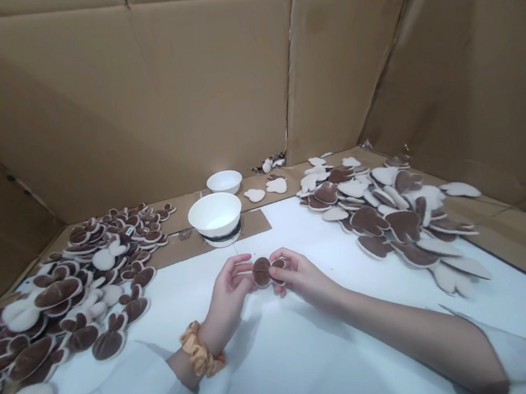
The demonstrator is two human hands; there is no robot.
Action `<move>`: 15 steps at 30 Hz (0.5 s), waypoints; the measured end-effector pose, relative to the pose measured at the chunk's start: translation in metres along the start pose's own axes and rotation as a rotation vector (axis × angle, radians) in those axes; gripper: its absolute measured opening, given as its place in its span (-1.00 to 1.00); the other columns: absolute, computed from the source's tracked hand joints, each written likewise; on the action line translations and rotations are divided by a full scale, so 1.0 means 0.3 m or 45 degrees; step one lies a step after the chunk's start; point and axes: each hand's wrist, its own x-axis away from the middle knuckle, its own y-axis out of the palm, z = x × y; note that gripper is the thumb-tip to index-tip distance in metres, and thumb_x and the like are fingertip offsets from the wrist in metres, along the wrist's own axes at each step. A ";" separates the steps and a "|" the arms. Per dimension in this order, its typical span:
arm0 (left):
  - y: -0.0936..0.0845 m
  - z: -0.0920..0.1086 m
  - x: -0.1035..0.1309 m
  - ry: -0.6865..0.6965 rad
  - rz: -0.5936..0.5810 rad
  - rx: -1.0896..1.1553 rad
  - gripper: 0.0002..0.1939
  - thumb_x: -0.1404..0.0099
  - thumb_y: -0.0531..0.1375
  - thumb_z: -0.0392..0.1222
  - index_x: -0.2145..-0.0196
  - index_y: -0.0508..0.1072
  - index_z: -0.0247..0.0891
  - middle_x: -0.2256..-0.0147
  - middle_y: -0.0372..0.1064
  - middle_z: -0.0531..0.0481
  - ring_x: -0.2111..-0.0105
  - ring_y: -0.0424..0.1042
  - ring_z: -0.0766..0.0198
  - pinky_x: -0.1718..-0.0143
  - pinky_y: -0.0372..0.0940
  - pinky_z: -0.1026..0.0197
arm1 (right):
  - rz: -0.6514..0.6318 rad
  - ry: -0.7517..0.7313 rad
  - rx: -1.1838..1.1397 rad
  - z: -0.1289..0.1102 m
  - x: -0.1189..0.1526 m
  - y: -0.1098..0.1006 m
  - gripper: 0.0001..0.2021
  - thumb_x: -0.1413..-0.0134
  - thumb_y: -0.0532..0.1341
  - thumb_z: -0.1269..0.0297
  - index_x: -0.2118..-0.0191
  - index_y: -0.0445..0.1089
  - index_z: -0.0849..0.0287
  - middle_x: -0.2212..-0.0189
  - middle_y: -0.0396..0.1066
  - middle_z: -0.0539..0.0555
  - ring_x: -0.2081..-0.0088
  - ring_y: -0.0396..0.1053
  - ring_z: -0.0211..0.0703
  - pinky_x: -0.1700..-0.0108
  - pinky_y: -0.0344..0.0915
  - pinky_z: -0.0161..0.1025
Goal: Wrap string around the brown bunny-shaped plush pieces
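Note:
Between my two hands, just above the white tabletop (275, 352), is a small brown bunny-shaped fabric piece (261, 271) with a pale edge. My left hand (229, 288), with an orange scrunchie (199, 351) on its wrist, pinches the rounded left end. My right hand (298, 272) grips the other end between thumb and fingers, which partly cover it. Just beyond the hands stands a white bowl (215, 213) with a dark band of thread around its base.
A heap of brown and white bunny-shaped pieces (58, 292) spreads along the left. On the right lies a pile of similar, flatter-looking pieces (386, 206). A second white bowl (224, 181) and a few loose pieces (255, 195) sit by the cardboard wall (208, 87).

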 end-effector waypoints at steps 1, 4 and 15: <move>0.002 0.000 0.002 0.003 -0.013 -0.001 -0.66 -0.07 0.07 -0.35 0.14 0.21 -0.28 0.31 0.32 -0.05 0.42 0.34 0.31 0.38 0.23 0.28 | -0.006 0.003 0.013 0.000 -0.001 0.001 -0.73 0.13 0.21 0.23 0.35 0.10 0.19 0.56 0.24 -0.09 0.59 0.26 -0.34 0.53 0.16 -0.34; 0.002 0.005 0.006 0.040 -0.029 -0.017 -0.63 -0.08 0.07 -0.37 0.11 0.19 -0.25 0.36 0.31 -0.02 0.47 0.32 0.34 0.41 0.22 0.30 | -0.013 -0.015 0.040 -0.002 0.000 0.004 -0.74 0.12 0.19 0.28 0.32 0.10 0.20 0.55 0.25 -0.08 0.56 0.29 -0.32 0.50 0.19 -0.32; -0.006 0.011 0.016 0.151 -0.100 -0.245 -0.78 -0.18 0.09 -0.22 0.20 0.34 -0.30 0.21 0.34 -0.09 0.25 0.35 0.22 0.22 0.25 0.24 | 0.016 -0.075 0.166 0.002 0.004 0.008 -0.71 0.12 0.13 0.33 0.28 -0.02 0.12 0.70 0.24 -0.17 0.64 0.21 -0.34 0.56 0.16 -0.37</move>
